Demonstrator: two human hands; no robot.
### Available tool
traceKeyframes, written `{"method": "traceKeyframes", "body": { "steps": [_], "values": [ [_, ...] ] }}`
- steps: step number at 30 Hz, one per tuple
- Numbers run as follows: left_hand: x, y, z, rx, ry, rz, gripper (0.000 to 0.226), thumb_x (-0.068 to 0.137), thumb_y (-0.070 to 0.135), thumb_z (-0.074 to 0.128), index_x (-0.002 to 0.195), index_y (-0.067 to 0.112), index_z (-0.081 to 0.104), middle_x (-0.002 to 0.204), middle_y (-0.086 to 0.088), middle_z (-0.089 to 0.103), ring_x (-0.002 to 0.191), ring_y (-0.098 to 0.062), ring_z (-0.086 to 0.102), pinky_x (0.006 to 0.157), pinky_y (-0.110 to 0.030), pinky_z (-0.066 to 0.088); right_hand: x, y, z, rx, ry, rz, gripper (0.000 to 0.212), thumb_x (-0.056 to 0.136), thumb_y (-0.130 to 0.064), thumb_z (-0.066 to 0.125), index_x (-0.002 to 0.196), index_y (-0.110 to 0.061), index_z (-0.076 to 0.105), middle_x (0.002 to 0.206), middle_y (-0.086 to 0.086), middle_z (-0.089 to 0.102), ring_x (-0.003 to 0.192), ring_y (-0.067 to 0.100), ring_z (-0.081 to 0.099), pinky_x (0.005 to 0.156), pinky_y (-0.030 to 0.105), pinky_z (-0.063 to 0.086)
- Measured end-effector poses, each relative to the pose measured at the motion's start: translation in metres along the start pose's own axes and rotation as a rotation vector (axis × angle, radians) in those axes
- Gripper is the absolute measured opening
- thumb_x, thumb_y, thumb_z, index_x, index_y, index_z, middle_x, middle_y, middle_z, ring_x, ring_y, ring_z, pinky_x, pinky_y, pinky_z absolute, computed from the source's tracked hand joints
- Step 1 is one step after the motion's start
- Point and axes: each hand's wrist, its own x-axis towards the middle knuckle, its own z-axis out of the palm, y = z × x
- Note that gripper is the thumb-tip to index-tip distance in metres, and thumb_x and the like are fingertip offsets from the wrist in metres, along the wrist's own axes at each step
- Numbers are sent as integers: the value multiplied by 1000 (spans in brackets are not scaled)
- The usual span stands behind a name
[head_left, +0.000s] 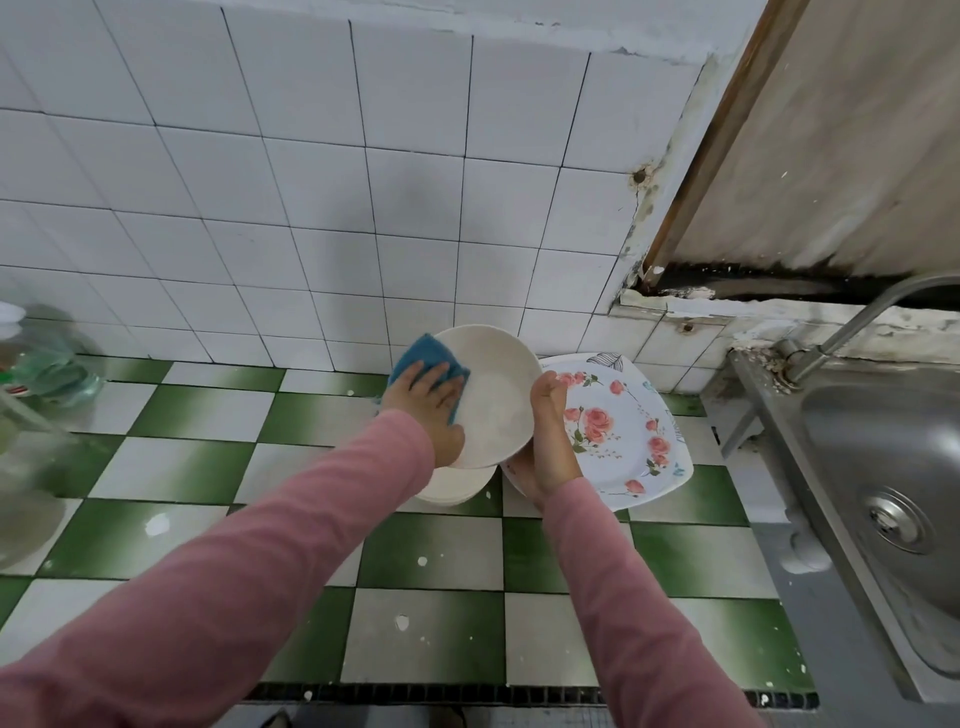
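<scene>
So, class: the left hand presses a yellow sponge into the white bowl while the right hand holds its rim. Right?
One thing is wrong: the sponge is blue, not yellow, as the head view shows. The rest holds: the left hand presses it into the white bowl while the right hand holds its rim.

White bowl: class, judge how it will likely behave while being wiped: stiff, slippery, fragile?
Probably stiff: the white bowl holds its round shape while the left hand presses the blue sponge into it. Possibly slippery: its inside looks glossy, and only the right hand grips its rim. Might chip if dropped on the tiled counter.
</scene>
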Motion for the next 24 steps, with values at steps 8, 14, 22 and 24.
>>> {"method": "traceKeyframes", "body": {
  "steps": [8, 14, 22, 24],
  "values": [
    [8, -4, 1, -267, 436, 97, 72, 86, 50, 2, 143, 21, -32, 153, 3, -34, 140, -23, -36, 115, -42, -25, -2, 5, -9, 39, -42, 15, 66, 77, -75, 56, 130, -37, 42, 136, 12, 59, 125, 34, 58, 99, 62, 49],
    [8, 18, 3, -400, 147, 291, 66, 106, 37, 21, 145, 20, -30, 157, 1, -33, 137, -20, -38, 118, -45, -14, -1, 4, -6, -38, 36, 24, 82, 67, -78, 69, 134, -35, 47, 137, 13, 59, 126, 33, 58, 103, 60, 47],
    [8, 11, 4, -395, 132, 333, 58, 106, 38, 21, 157, 22, -2, 165, 2, -6, 151, -18, -7, 123, -40, -4, -2, 4, -18, 53, 26, 70, 40, 92, -67, 48, 123, -42, 48, 131, 14, 62, 120, 35, 62, 99, 63, 48],
    [1, 12, 7, -441, 266, 302, 60, 105, 43, 21, 157, 24, -2, 164, 5, -8, 151, -16, -8, 122, -39, -7, -1, 4, -18, 32, 22, 75, 61, 84, -75, 52, 134, -41, 45, 132, 14, 63, 121, 35, 62, 100, 62, 48]
  ]
}}
